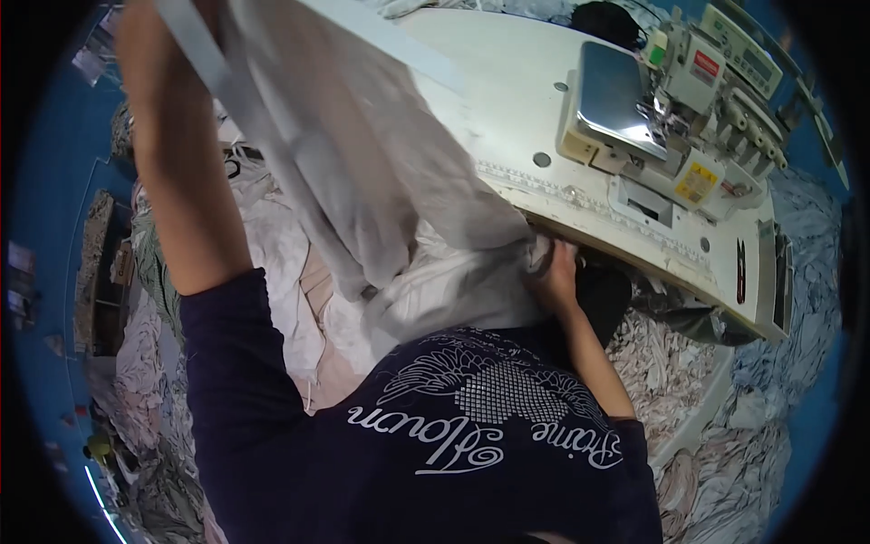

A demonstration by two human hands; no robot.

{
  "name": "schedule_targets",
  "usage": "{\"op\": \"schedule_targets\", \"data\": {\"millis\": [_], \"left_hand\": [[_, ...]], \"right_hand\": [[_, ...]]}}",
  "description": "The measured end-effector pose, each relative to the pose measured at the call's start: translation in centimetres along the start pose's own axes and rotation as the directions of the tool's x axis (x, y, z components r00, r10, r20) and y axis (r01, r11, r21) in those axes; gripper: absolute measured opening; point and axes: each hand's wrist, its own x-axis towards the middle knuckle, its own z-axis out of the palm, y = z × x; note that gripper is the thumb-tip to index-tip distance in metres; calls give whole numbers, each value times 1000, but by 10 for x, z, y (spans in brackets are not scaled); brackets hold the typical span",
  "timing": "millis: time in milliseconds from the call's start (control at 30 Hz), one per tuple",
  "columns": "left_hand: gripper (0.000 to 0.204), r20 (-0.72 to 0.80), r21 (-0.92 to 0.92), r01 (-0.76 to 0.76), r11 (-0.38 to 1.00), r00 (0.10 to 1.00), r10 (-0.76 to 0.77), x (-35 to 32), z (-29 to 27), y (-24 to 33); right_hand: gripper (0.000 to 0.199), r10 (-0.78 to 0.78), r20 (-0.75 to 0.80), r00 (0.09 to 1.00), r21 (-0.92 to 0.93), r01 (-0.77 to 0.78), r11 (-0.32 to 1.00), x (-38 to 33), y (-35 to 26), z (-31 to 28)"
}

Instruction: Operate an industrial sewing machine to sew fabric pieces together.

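Note:
A large piece of grey fabric (335, 118), smeared by motion, hangs from the upper left down to my lap. A paler strip (195, 54) runs along its left side. My left arm is raised along the left, and its hand lies beyond the upper edge of the picture. Beside the front edge of the sewing table (507, 136), my right hand (555, 275) has its fingers closed on the lower right end of the fabric.
An overlock sewing machine (698, 118) with a shiny flat plate (621, 91) stands on the table's right. Black-handled thread snips (741, 272) lie near the table's right end. Heaps of pale cloth (671, 363) surround me, with a shelf (107, 272) at the left.

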Motion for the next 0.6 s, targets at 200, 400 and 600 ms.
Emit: {"op": "schedule_targets", "data": {"millis": [200, 400, 600], "left_hand": [[17, 246, 242, 181, 953, 939, -241, -63, 40, 5], [7, 349, 308, 253, 917, 866, -357, -145, 72, -10], [13, 395, 118, 306, 945, 858, -328, -202, 137, -28]], "right_hand": [[42, -117, 433, 894, 288, -14, 958, 51, -14, 37], [34, 567, -190, 801, 853, -151, 499, 10, 104, -22], [35, 782, -5, 624, 894, -348, 284, -69, 162, -84]]}}
